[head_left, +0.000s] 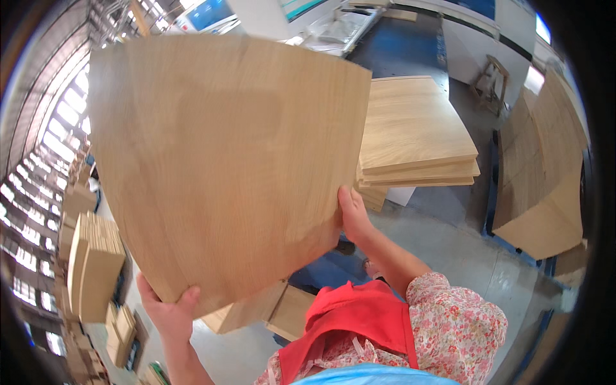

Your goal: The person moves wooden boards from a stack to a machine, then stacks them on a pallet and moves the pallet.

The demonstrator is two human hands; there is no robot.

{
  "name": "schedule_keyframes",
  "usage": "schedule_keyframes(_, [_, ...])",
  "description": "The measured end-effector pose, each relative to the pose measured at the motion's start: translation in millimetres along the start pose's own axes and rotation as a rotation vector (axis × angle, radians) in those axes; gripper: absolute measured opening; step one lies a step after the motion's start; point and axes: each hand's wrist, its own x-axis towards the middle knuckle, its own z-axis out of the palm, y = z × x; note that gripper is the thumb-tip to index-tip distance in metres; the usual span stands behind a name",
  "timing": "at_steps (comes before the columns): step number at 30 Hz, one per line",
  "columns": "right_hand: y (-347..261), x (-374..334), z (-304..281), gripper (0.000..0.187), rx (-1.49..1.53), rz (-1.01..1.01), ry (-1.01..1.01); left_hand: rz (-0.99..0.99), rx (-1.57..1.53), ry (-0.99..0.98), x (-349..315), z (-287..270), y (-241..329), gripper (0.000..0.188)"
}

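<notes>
A large light-wood panel [224,160] fills the middle of the view, lifted up and tilted toward the camera. My left hand [168,309] grips its lower left corner from below, thumb on the near face. My right hand [354,215] holds the lower right edge, thumb pressed on the face. My right sleeve is floral, and I wear a red apron.
A stack of similar wood panels [414,138] lies behind the held one to the right. Another pile [545,179] sits at the far right on a blue pallet. Small board stacks [96,266] stand at the left. More boards [269,308] lie below. A wooden stool [493,80] stands far back.
</notes>
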Motion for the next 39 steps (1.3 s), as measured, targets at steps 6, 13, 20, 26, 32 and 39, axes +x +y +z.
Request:
schedule_keyframes(6, [-87, 107, -21, 0.048, 0.298, 0.100, 0.154, 0.523, 0.033, -0.134, 88, 108, 72, 0.060])
schedule_keyframes(13, [-151, 161, -114, 0.046, 0.652, -0.019, 0.446, 1.413, 0.552, -0.042, 125, 217, 115, 0.036])
schedule_keyframes(20, [-137, 169, -215, 0.043, 0.598, 0.021, 0.474, 1.447, 0.402, -0.102, 133, 329, 103, 0.028])
schedule_keyframes(26, [-125, 150, -211, 0.041, 0.371, 0.219, 0.225, 1.512, 0.523, -0.033, 109, 380, 72, 0.028])
schedule_keyframes(32, [-138, 13, -149, 0.027, -0.402, 0.633, -0.450, 1.417, 0.588, -0.230, 66, 385, 47, 0.045])
schedule_keyframes(39, [-227, -6, -152, 0.020, -0.911, 0.225, -0.247, 1.110, 0.374, -0.579, 38, 391, -12, 0.074])
